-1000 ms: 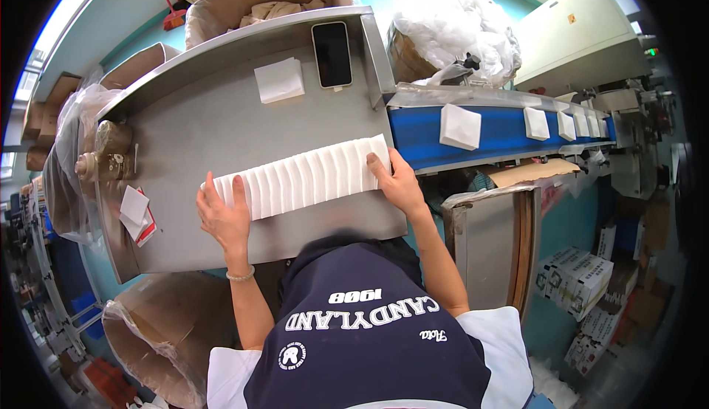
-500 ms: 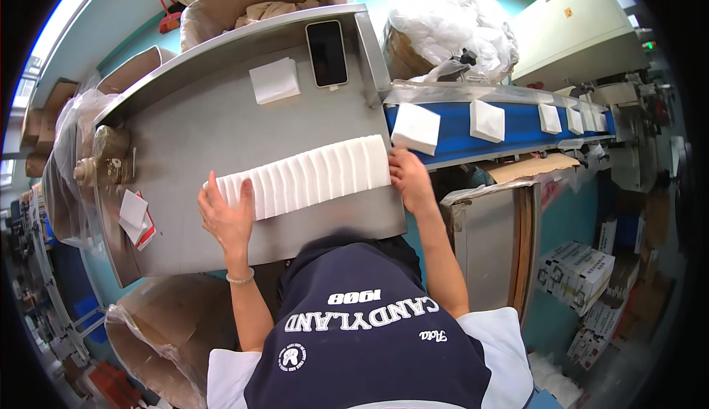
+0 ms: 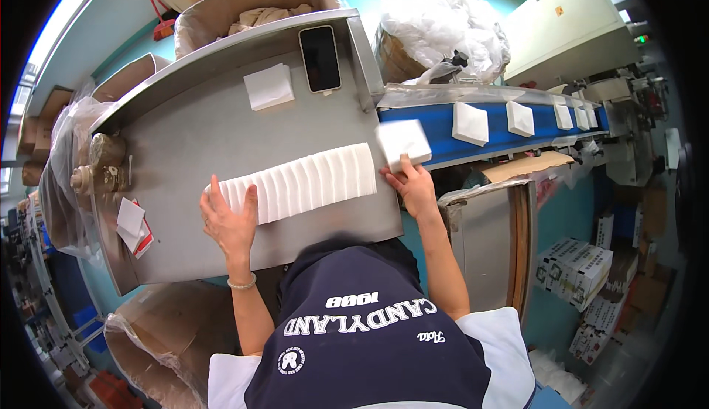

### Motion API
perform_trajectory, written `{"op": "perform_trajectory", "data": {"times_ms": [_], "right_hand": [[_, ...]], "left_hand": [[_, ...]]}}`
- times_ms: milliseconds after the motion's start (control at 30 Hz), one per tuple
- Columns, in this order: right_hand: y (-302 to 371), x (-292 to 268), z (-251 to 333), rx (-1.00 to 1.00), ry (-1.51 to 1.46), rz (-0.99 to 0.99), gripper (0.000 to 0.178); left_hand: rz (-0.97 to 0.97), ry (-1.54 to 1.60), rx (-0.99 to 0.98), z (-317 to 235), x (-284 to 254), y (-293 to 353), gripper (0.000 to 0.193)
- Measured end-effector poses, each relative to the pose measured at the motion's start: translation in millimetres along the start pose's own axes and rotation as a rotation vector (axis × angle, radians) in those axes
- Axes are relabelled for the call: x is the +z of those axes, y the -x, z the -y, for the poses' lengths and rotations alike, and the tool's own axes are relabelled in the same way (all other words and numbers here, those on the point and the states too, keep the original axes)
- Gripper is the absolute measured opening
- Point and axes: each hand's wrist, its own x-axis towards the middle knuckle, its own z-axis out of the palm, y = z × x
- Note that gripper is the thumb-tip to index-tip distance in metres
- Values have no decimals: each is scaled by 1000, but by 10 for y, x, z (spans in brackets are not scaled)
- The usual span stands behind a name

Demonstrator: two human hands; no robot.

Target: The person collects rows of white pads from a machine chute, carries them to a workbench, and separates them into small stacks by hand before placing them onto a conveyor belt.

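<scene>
A long row of white folded napkin stacks (image 3: 310, 180), packed side by side, lies across the steel table in front of me. My left hand (image 3: 230, 215) is curved around its left end, thumb on one side and fingers on the other. At the table's right edge, my right hand (image 3: 412, 186) pinches the near edge of a square napkin stack (image 3: 402, 143), thumb and fingers closed on it. That stack is slightly blurred and overlaps the end of the blue conveyor belt (image 3: 436, 145), a short gap from the row's right end.
More napkin stacks (image 3: 470, 124) sit spaced along the belt. On the steel table (image 3: 185, 136) lie a phone (image 3: 320, 58), loose white sheets (image 3: 269, 87) and red-and-white papers (image 3: 134, 226). Raised metal walls edge its far and right sides. Cardboard boxes (image 3: 155, 328) stand around it.
My right hand has gone from the row's right end to the nearest belt stack and taken hold of it. The belt stacks have shifted left. My left hand stays at the row.
</scene>
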Motion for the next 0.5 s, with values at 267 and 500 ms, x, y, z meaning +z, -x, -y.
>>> {"op": "perform_trajectory", "data": {"times_ms": [267, 500], "right_hand": [[177, 457, -90, -295, 474, 212, 49], [155, 30, 12, -19, 276, 231, 27]], "left_hand": [[-9, 35, 56, -109, 33, 45, 88], [33, -1, -2, -136, 17, 61, 85]]}}
